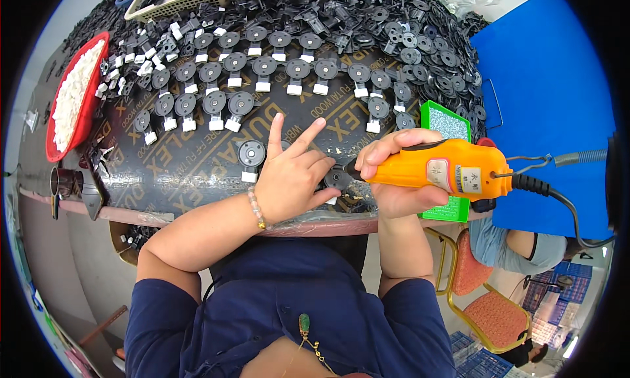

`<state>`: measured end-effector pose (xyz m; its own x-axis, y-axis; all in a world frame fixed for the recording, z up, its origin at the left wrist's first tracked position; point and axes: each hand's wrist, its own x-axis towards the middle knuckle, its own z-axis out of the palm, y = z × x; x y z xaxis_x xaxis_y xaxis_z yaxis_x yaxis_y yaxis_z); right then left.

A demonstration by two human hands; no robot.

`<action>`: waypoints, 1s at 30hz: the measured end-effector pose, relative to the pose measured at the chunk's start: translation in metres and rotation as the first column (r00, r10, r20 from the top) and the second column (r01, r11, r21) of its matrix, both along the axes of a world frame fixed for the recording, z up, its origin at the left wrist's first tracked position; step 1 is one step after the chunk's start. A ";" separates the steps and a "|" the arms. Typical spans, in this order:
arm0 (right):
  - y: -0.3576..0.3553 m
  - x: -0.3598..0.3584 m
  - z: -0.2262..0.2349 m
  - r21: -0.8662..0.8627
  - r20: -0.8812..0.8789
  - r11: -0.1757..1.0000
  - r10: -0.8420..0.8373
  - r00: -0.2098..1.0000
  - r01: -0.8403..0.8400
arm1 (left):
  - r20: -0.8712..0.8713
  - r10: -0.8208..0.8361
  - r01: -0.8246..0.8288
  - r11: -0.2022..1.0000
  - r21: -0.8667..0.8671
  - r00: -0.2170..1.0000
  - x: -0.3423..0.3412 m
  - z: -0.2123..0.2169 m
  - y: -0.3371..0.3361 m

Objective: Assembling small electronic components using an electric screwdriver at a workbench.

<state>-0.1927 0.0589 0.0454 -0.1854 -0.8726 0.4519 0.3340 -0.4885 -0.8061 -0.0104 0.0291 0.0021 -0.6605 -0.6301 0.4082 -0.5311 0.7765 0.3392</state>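
My right hand (403, 197) is wrapped round an orange electric screwdriver (420, 165) lying nearly level, its dark nose pointing left. The nose meets a round black plastic part (336, 178) near the table's front edge. My left hand (285, 184) pinches that part between its thumb and bent fingers, while two other fingers stretch away over the table. Just left of these fingers lies another black disc part (251, 155) with a white end piece; one more is mostly hidden behind the hand. Beyond, several assembled black parts (264, 66) with white ends stand in curved rows.
Loose black parts (413, 43) are heaped along the back, around a beige basket (177, 2). A red basket (88, 119) of white pieces sits at left. At right are a green tray (453, 214) of small screws, a blue panel (545, 109) and the screwdriver's cable (569, 207).
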 end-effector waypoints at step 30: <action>0.027 -0.156 0.014 -0.124 -0.278 0.797 -0.600 0.750 0.592 | 0.000 -0.007 0.007 0.999 -0.049 1.000 -0.006 0.001 0.003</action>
<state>-0.3490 0.0861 0.0595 -0.5212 -0.6163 0.5903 -0.2773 -0.5319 -0.8001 -0.0161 0.0316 0.0035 -0.6651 -0.6046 0.4383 -0.5254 0.7960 0.3007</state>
